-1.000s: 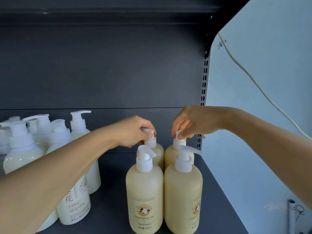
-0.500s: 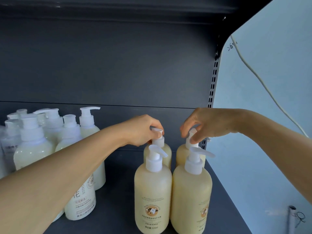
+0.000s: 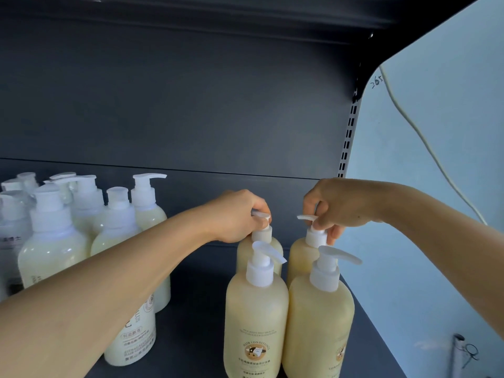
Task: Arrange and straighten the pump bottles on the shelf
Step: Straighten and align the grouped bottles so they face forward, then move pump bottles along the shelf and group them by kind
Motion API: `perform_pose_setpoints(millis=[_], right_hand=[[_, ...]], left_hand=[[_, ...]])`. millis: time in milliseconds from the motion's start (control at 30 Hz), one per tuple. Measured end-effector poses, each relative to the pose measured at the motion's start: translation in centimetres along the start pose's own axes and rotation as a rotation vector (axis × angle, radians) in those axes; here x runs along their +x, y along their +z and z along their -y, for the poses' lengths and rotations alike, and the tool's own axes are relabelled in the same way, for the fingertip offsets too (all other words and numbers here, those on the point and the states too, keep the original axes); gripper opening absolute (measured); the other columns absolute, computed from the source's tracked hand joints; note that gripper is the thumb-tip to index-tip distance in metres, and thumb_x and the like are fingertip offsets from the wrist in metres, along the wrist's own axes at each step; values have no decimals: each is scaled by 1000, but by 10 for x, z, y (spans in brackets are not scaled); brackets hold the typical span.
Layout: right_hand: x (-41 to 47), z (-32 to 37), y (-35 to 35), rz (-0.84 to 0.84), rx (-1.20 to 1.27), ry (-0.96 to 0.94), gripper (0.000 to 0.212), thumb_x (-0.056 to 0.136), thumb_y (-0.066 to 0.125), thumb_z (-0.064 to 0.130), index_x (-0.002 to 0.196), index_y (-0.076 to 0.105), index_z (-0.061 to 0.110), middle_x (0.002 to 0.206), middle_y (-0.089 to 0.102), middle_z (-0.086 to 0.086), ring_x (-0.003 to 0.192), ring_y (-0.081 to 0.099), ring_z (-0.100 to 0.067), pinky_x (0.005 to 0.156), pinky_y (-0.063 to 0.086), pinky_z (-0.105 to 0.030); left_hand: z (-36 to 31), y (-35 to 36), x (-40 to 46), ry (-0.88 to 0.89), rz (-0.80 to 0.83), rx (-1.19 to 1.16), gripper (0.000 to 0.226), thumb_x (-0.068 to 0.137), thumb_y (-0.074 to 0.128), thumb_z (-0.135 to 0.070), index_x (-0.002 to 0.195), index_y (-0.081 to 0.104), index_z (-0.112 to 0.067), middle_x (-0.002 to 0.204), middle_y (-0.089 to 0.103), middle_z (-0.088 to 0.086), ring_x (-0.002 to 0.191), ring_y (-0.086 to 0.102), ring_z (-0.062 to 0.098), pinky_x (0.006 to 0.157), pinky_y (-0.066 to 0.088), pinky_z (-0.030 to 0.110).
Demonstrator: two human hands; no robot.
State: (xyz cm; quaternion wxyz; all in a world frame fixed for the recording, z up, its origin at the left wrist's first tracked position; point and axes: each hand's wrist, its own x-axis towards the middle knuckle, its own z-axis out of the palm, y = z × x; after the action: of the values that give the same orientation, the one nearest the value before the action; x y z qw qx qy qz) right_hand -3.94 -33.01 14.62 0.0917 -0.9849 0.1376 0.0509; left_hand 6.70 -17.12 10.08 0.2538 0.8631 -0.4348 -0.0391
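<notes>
Four cream-yellow pump bottles stand in a two-by-two block at the right end of the dark shelf (image 3: pixel 199 301). My left hand (image 3: pixel 234 214) grips the white pump head of the back left bottle (image 3: pixel 245 251). My right hand (image 3: pixel 335 205) pinches the pump head of the back right bottle (image 3: pixel 300 255), whose nozzle points left. In front stand the front left bottle (image 3: pixel 255 326) and the front right bottle (image 3: pixel 320 328), both with nozzles pointing right. Several paler white pump bottles (image 3: pixel 54 241) crowd the left side, partly hidden by my left forearm.
The shelf's dark back panel (image 3: pixel 191 118) rises behind the bottles, and a slotted upright (image 3: pixel 349 137) marks the right end. Beyond it is a pale blue wall (image 3: pixel 436 159) with a white cable (image 3: pixel 425 143). Bare shelf lies between the two bottle groups.
Both pump heads in my hands have turned; the back right nozzle now sticks out to the left. The view has shifted, so the bottles sit further right in the frame.
</notes>
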Motion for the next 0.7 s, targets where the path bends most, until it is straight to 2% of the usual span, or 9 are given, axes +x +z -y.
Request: perform_pose_setpoints(millis=[133,267,367,533,700], right_hand=[[-1,-2,-3,33,10,-36,25,88,56,2,81,65,25,89,73,2,78,73,-14,74,53,-21],[-4,-5,-6,68,30,-37,26,85,63,10,95,63,34,95,73,-1,81,70,-12,82,54,-25],[-4,-5,-4,29,37,-49,21,85,62,10,86,65,31,87,74,0,77,72,-13,82,57,-30],[2,1,4,-62,67,-48,11,87,65,17,78,66,23,76,74,0,65,73,-11,62,52,-16],[6,3,2,-28,56,-50,5,87,65,16,85,69,17,79,75,-2,68,73,-13,71,56,-20]], left_hand=[[0,0,1,10,4,10,13,93,52,-27,96,65,-27,79,58,-15,84,55,13,63,41,22],[0,0,1,24,-3,26,11,93,52,-26,92,63,-28,76,55,-17,75,51,5,59,37,21],[0,0,1,27,-12,26,12,93,52,-26,94,64,-27,76,55,-16,74,51,5,58,37,21],[0,0,1,17,-12,38,16,92,52,-26,99,67,-24,76,58,-13,81,54,14,63,41,24],[2,-3,1,30,8,34,10,92,54,-26,90,64,-28,77,58,-14,84,57,14,66,43,25]])
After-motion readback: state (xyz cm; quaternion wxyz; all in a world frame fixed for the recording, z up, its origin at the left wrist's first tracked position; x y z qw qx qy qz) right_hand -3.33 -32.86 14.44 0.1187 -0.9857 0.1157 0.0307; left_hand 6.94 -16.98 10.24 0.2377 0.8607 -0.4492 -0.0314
